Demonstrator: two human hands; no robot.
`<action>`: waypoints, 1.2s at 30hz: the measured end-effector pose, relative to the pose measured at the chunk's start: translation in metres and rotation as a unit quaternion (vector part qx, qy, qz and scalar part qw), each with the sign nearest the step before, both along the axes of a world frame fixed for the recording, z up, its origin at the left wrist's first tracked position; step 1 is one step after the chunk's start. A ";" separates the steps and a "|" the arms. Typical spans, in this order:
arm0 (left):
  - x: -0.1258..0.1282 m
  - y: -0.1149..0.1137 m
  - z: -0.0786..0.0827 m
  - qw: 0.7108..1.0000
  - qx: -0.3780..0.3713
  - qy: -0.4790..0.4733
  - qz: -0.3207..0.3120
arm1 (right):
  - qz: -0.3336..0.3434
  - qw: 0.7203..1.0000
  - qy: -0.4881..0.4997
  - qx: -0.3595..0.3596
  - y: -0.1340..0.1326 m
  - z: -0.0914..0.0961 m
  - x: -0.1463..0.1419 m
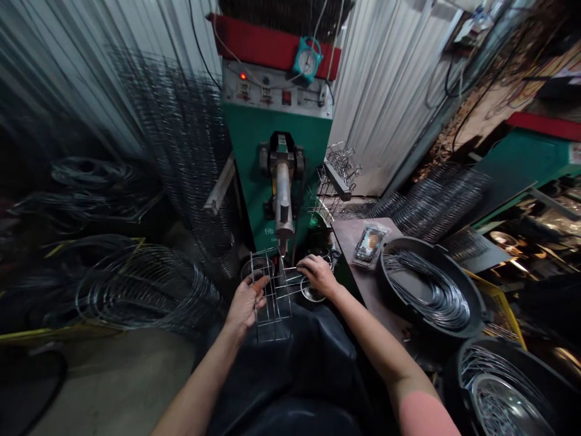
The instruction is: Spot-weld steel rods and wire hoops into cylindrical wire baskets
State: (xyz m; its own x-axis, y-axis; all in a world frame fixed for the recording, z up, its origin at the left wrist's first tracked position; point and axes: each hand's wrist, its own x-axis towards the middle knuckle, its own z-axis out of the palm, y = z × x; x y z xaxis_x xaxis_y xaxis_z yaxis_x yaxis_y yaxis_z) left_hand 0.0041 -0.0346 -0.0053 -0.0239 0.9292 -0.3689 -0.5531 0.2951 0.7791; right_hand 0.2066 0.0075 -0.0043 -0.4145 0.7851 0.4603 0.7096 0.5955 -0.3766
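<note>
The person is sitting with a black apron draped over the lap. A boxy grid frame of thin silver wire is standing on the apron, its long axis running from the lap toward the machine ahead.

The left hand is clenching the frame's left edge, thumb hooked over a top wire and fingers wrapped behind. The right hand is lying over the frame's far right corner with its fingers curled down and closed on the top wires. It is the hand sitting nearer the weld point.

The frame's far top edge is lying directly beneath the tip of the grey metal electrode arm, which is pointing down from the green spot-welding machine. I cannot tell whether tip and wire are touching.

To the right, a round black tray holding cut silver wire pieces is taking up the near right part of a brown side table. A phone in a clear plastic sleeve is lying toward the table's far edge. On the left, coils of grey wire are lying heaped on the floor.
</note>
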 end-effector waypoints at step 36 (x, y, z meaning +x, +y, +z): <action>0.002 0.037 -0.001 0.999 -0.035 -0.022 0.007 | -0.001 0.998 0.011 -0.055 0.040 0.002 0.000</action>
State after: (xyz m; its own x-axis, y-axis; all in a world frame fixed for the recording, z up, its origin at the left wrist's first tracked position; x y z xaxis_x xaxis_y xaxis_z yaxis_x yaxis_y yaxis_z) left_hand 0.0060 0.0028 -0.0064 -0.0186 0.9007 -0.4341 -0.5913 0.3402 0.7312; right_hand 0.2062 0.0474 -0.0023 -0.4030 0.8321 0.3810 0.7018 0.5482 -0.4550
